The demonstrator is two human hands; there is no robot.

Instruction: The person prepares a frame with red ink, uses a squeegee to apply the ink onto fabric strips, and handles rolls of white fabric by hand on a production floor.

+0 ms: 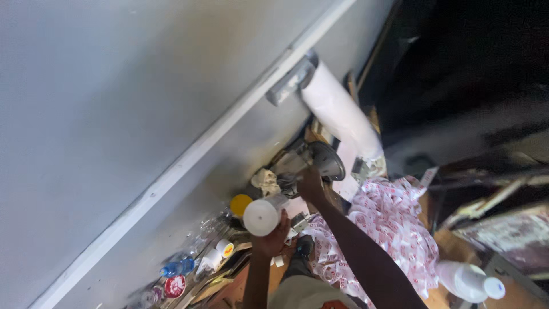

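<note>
My left hand is closed around a white paper roll, its flat round end turned toward the camera. My right hand reaches further out and touches a grey metal machine part beside a large white roll mounted on a grey bracket at the wall. Whether my right hand grips anything is unclear; its fingers are hidden behind the part. A crumpled red-and-white printed strip pile lies just right of my right forearm.
A grey wall with a white rail fills the left. Along its base lie a yellow lid, a blue-capped plastic bottle, small cups and clutter. A white bottle lies at the lower right. The upper right is dark.
</note>
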